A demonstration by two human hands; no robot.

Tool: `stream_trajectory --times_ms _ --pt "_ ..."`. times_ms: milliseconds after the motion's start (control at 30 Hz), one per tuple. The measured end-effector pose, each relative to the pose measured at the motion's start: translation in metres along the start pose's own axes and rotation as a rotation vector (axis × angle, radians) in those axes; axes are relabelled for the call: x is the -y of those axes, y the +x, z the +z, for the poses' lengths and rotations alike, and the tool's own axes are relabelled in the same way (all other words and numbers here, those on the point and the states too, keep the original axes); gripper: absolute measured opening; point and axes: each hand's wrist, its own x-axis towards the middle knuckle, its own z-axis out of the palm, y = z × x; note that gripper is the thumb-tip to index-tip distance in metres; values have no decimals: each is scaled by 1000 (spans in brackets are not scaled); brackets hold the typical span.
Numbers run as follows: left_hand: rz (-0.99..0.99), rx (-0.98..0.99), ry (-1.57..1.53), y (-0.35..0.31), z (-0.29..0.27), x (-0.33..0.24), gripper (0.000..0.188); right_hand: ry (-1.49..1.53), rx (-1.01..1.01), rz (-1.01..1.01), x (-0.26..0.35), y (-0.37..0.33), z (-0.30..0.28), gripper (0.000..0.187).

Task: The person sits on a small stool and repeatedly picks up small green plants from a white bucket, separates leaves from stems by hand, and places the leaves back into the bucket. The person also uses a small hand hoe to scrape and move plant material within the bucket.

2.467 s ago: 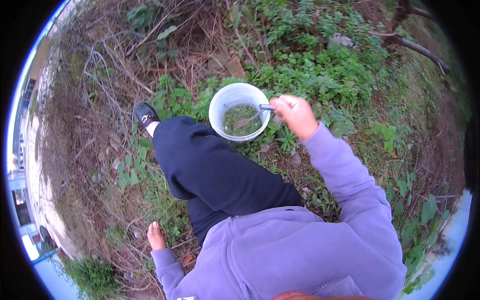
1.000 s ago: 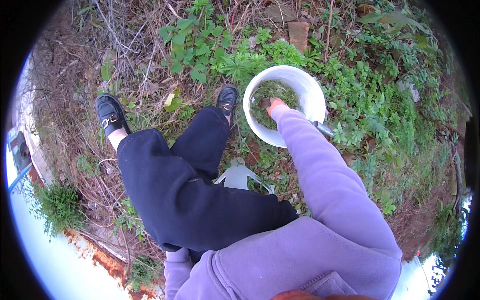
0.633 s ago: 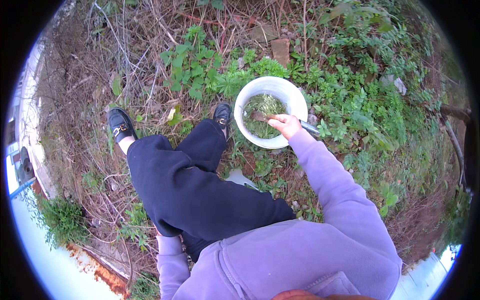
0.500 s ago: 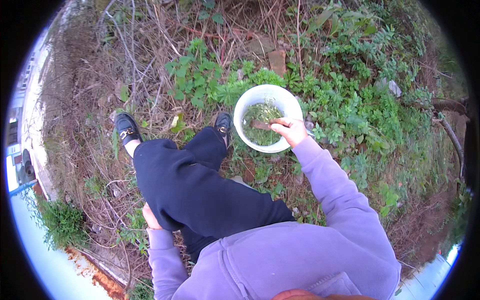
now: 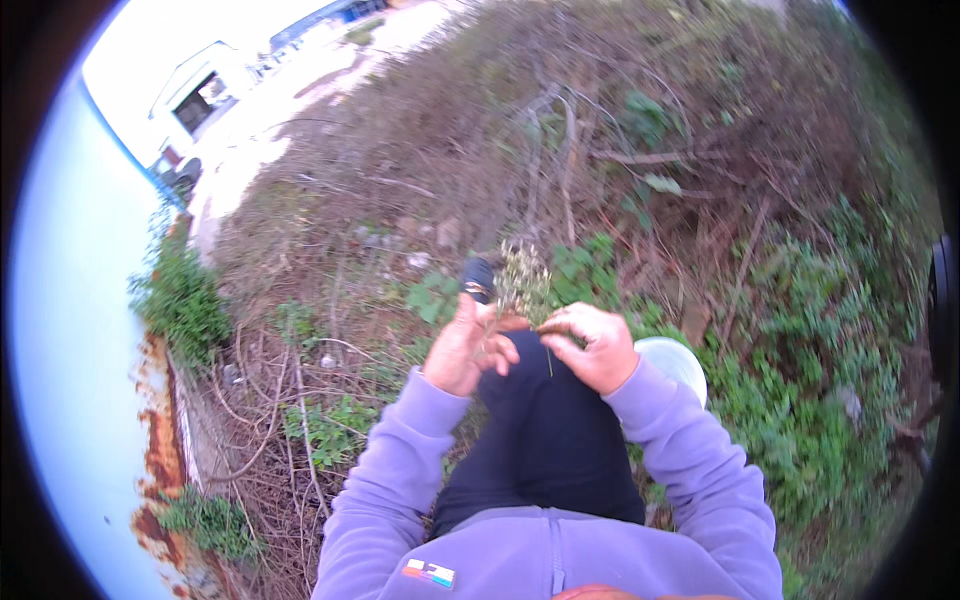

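Note:
In front of my lap, my left hand (image 5: 463,345) curls around the lower stems of a flowering weed sprig (image 5: 523,278) with pale, dry-looking heads. My right hand (image 5: 600,345) is closed in a pinch on a brown, flat rusty blade (image 5: 513,323), which points left and meets the stems beside my left fingers. Its handle is hidden in my palm. A thin green stem hangs below my right fingertips. Behind my right wrist stands a white bucket (image 5: 675,365), partly covered by my sleeve; its contents do not show from here.
Dry twigs and brush (image 5: 450,170) spread over the ground ahead. Green weeds (image 5: 780,400) grow thick on the right. At the left stands a pale blue panel (image 5: 80,350) with a rusty edge. A dark shoe (image 5: 478,278) shows beyond my left hand.
My right hand has left the bucket with the rusty blade and come in front of my lap. My left hand has risen from beside my leg and now holds the sprig. The view has swung left.

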Motion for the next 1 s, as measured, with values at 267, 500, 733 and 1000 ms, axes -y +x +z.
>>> stream_trajectory --times_ms 267,500,733,1000 --pt "283 -339 107 -59 -25 7 36 189 132 182 27 14 109 18" --pt "446 -400 -73 -70 -49 35 43 611 260 476 27 11 161 33" --pt "352 -251 -294 -71 -60 38 39 705 370 588 17 2 156 25" --pt "390 -350 -319 -84 -71 15 25 581 504 445 35 -10 142 34"
